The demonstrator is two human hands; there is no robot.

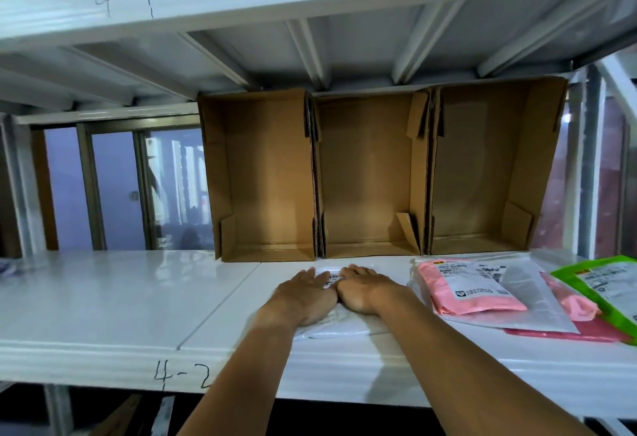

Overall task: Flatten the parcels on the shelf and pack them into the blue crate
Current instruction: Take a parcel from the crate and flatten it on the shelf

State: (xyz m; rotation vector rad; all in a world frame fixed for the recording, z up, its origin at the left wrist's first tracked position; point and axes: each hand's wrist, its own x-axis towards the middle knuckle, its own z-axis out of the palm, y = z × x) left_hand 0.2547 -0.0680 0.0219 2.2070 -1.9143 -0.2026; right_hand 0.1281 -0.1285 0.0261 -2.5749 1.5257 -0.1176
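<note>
The left hand lay flat on a white parcel, with its fingers straight and nothing held in them. The right hand lay flat just beside it, thumb side to thumb side, with its fingers straight too. Both hands pressed down on the parcel, which sat on the white shelf near the front edge. Both arms reached out long and almost straight, and the fingers pointed to twelve o'clock, at three open brown boxes at the back. At three o'clock from the hands lay a pink parcel, partly under a clear bag. Past that, a green parcel lay at the edge of the view. The job looked far from done, I think. One parcel was being pressed flat, and the others waited their turn. The blue crate could not be seen, so I cannot tell if anything was packed.
</note>
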